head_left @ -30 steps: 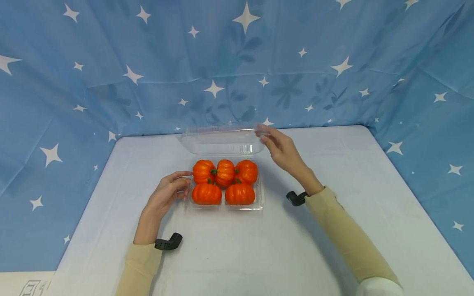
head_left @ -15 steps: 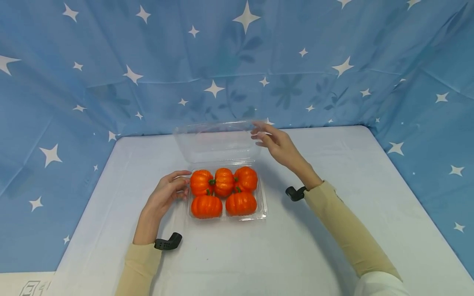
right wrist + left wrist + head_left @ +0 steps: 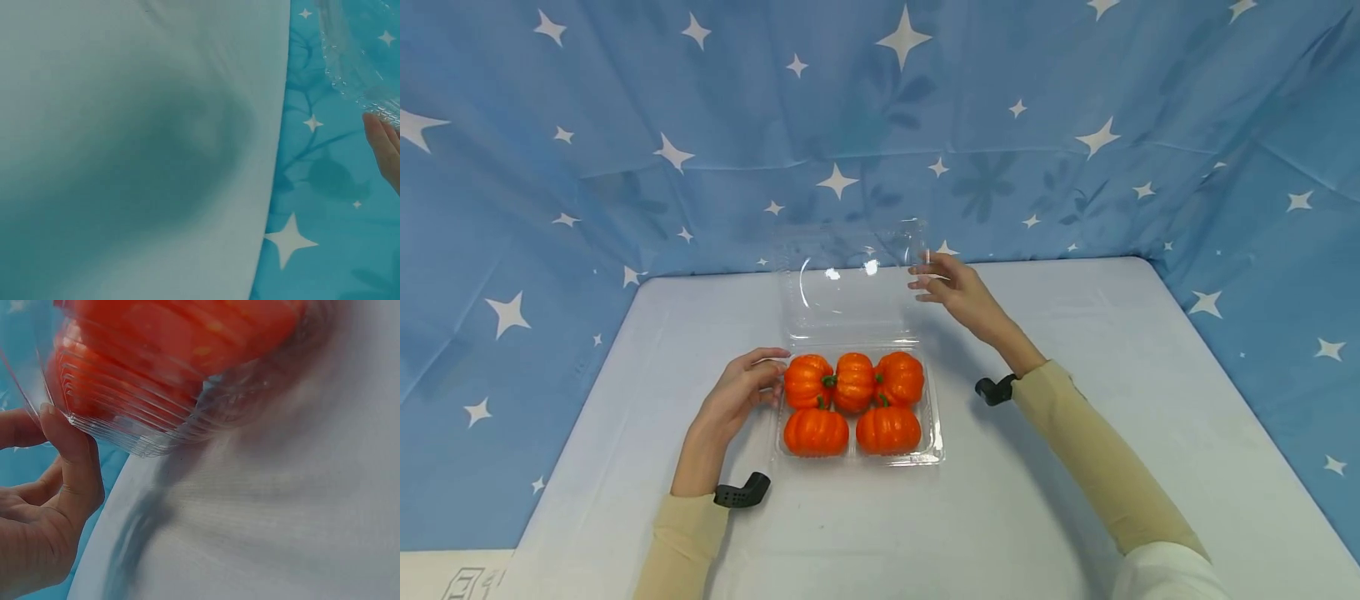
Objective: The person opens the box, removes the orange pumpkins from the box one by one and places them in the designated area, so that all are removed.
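A clear plastic clamshell box point(image 3: 936, 446) stands on the white table, holding several small orange toy pumpkins point(image 3: 854, 385) with green stems. Its hinged lid point(image 3: 857, 304) is raised at the back, nearly upright. My left hand point(image 3: 741, 392) is at the box's left side; in the left wrist view, thumb and forefinger pinch the rim by the ribbed wall point(image 3: 134, 428). Beside the lid's right edge is my right hand point(image 3: 966, 302), its fingers loosely extended. In the right wrist view its fingertips point(image 3: 372, 122) come right at the lid's crinkled edge.
A white cloth covers the table point(image 3: 1075, 333). Behind and at both sides hangs a blue curtain point(image 3: 722, 108) with white stars, close to the table's far edge. A pale surface with printed lines point(image 3: 463, 579) shows at the lower left.
The lid has swung up and back, from a low tilt to nearly upright. The box with the pumpkins has slid toward me. Both hands stay nearly in place; the right fingers have loosened.
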`<state>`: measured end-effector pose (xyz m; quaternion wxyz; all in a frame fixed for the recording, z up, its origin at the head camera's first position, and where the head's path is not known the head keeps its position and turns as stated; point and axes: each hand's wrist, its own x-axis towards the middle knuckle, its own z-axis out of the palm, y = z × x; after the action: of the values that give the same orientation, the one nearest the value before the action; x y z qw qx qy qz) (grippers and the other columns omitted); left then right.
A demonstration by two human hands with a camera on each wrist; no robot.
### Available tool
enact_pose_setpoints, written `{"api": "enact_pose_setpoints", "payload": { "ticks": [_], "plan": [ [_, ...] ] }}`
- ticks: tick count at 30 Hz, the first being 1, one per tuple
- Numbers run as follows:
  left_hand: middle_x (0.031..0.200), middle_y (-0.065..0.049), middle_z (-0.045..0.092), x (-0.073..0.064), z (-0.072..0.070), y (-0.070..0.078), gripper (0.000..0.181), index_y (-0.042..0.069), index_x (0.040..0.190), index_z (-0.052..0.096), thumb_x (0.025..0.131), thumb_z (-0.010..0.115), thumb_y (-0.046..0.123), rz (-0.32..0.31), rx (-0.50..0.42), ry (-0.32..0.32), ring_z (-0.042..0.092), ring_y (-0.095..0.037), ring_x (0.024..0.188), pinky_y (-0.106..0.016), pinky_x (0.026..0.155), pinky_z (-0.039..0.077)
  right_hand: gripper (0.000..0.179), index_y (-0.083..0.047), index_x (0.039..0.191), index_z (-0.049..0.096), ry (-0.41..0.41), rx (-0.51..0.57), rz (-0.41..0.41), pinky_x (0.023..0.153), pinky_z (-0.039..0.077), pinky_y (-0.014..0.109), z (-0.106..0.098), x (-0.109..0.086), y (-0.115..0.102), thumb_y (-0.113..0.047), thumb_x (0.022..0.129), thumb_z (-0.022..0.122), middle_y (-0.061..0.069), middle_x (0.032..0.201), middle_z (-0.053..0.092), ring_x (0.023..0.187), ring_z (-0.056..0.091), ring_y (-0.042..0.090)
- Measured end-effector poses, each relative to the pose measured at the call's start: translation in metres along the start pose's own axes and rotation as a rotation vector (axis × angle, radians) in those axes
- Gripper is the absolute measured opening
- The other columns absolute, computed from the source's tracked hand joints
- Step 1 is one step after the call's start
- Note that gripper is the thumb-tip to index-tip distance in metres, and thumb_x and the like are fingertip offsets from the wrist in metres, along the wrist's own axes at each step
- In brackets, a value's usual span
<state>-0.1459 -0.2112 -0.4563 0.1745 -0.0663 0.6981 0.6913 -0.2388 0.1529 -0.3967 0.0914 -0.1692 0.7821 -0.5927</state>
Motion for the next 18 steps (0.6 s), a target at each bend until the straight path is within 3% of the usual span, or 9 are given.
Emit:
{"api": "enact_pose_setpoints", "payload": {
  "ticks": [12,18],
  "plan": [
    [0.078,-0.001,0.062,0.002,0.001,0.001,0.041,-0.006,0.140,0.046,0.102,0.052,0.009,0.009,-0.008,-0.011,0.052,-0.014,0.061,-0.025,0.059,0.049,0.058,-0.006,0.159,0.033,-0.054,0.190,0.121,0.105,0.052,0.051,-0.005,0.012,0.025,-0.008,0.106,0.054,0.020,0.157,0.045,0.130,0.058,0.044],
    [0.075,0.000,0.061,0.000,0.000,0.000,0.042,-0.007,0.141,0.045,0.102,0.052,0.009,0.005,-0.006,-0.020,0.051,-0.014,0.060,-0.026,0.061,0.048,0.056,-0.001,0.159,0.030,-0.059,0.200,0.163,0.108,0.049,0.053,-0.002,0.017,0.034,-0.005,0.106,0.048,0.024,0.156,0.045,0.130,0.057,0.045]
  ]
}}
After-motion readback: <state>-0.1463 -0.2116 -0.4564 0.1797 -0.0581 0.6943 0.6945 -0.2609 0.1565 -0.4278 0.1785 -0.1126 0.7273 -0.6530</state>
